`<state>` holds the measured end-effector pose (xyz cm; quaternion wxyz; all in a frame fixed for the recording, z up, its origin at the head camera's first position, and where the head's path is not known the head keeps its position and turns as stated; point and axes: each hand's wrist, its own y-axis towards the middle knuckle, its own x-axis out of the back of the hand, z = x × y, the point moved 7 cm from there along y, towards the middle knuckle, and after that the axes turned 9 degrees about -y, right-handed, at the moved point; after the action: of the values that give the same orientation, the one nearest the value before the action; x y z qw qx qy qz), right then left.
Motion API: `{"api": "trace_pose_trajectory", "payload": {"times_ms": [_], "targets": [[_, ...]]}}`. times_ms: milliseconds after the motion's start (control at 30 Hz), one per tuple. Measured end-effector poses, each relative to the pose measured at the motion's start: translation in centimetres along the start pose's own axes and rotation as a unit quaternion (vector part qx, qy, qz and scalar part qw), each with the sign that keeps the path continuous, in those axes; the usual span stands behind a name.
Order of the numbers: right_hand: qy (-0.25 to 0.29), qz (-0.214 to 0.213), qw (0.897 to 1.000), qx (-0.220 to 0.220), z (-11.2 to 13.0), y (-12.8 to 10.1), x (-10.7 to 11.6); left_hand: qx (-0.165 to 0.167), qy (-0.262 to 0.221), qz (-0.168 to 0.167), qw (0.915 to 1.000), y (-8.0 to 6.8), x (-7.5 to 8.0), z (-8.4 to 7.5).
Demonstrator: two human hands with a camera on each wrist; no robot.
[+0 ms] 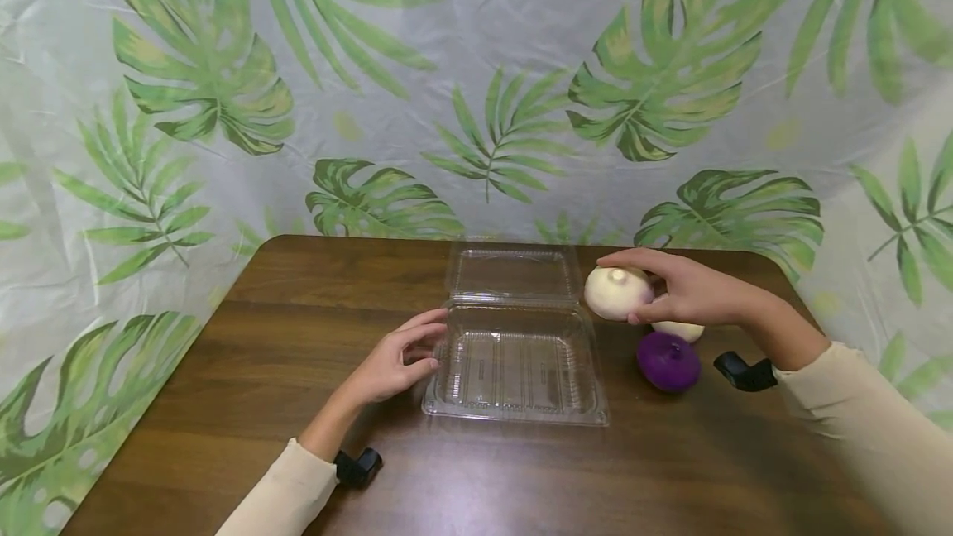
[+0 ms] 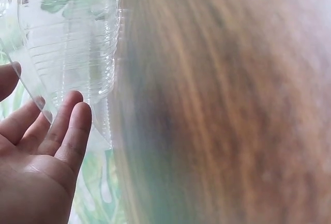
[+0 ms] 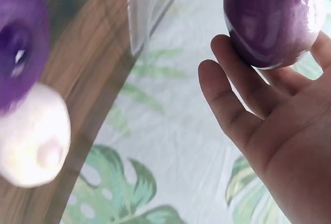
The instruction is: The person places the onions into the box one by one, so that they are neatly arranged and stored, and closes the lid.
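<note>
A clear plastic clamshell container [image 1: 514, 362] lies on the table with its lid folded back. My left hand [image 1: 398, 358] is at the container's left side, fingers loosely bent; in the left wrist view its fingertips [image 2: 72, 97] are against or just by the clear rim. My right hand [image 1: 688, 288] holds a white-and-purple turnip [image 1: 616, 294] off the table, right of the lid; the right wrist view shows its glossy purple side [image 3: 269, 22]. Below that hand lie a purple turnip-like vegetable [image 1: 668, 362] and a pale one [image 1: 683, 329], partly hidden.
The brown wooden table [image 1: 313, 354] reaches back to a leaf-patterned cloth [image 1: 506, 48] hanging behind it. Black camera mounts [image 1: 359, 468] sit at both wrists, near the tabletop.
</note>
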<state>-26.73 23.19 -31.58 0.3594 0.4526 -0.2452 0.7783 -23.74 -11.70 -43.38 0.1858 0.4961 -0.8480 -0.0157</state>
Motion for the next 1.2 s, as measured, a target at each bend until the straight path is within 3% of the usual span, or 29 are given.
{"api": "trace_pose_trajectory", "payload": {"times_ms": [333,800,1200], "targets": [[-0.023,0.011,0.997,0.066,2.6,2.4,-1.8,0.000,-0.007,-0.001,1.0000,-0.2,-0.1,0.1],[-0.015,0.008,0.996,0.087,4.8,4.8,-2.7,0.000,-0.008,-0.009,0.9999,-0.1,-0.1,-0.1],[-0.011,0.025,0.992,0.121,6.8,7.6,-5.7,-0.009,-0.003,-0.007,0.9999,-0.1,-0.2,-0.1]]}}
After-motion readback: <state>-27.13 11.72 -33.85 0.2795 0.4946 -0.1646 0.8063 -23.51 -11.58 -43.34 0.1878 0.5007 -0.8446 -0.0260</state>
